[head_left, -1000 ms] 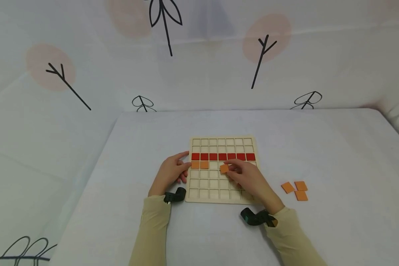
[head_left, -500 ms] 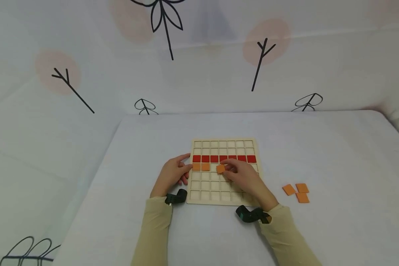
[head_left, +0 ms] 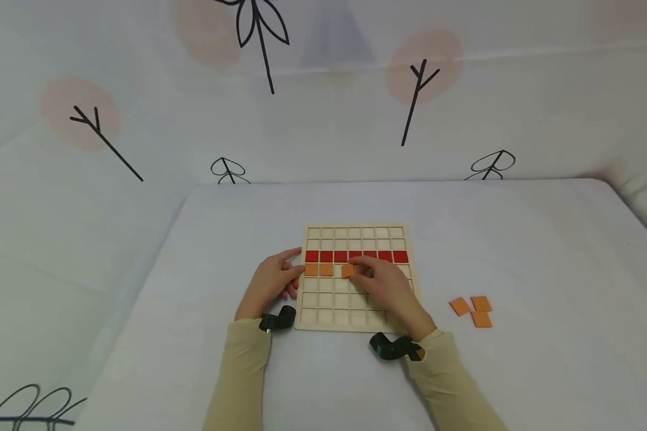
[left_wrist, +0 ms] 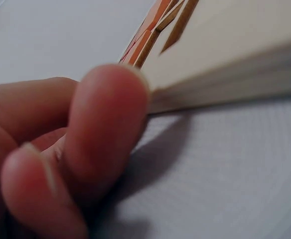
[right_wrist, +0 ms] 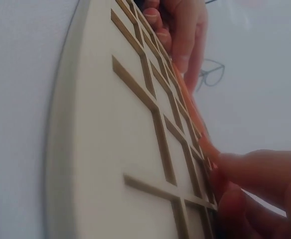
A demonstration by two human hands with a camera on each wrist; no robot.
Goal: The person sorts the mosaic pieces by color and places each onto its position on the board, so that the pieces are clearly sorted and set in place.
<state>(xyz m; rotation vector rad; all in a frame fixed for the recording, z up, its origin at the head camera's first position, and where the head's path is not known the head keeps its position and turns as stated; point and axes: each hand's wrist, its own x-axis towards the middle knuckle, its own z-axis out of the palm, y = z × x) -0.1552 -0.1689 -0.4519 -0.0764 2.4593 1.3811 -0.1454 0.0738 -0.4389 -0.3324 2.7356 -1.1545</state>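
Observation:
A pale wooden grid board (head_left: 325,301) lies on the white table. Across it runs a row of red tiles (head_left: 312,256). Just below, two orange tiles (head_left: 319,270) sit side by side at the left end. My right hand (head_left: 386,287) pinches another orange tile (head_left: 347,272) between thumb and fingers, over the third cell of that row. In the right wrist view this tile (right_wrist: 209,148) looks tilted at the grid. My left hand (head_left: 269,280) rests beside the board, thumb and index finger touching its left edge; its fingertips (left_wrist: 108,114) meet the board's side in the left wrist view.
Three loose orange tiles (head_left: 481,319) lie on the table right of the board. A white cloth with plant drawings (head_left: 420,102) hangs behind the table. Black wrist cameras (head_left: 390,347) sit on both wrists. My right hand covers part of the grid.
My right hand has moved left across the board with the pinched orange tile, from about the fourth column to the third. My left hand stays at the board's left edge.

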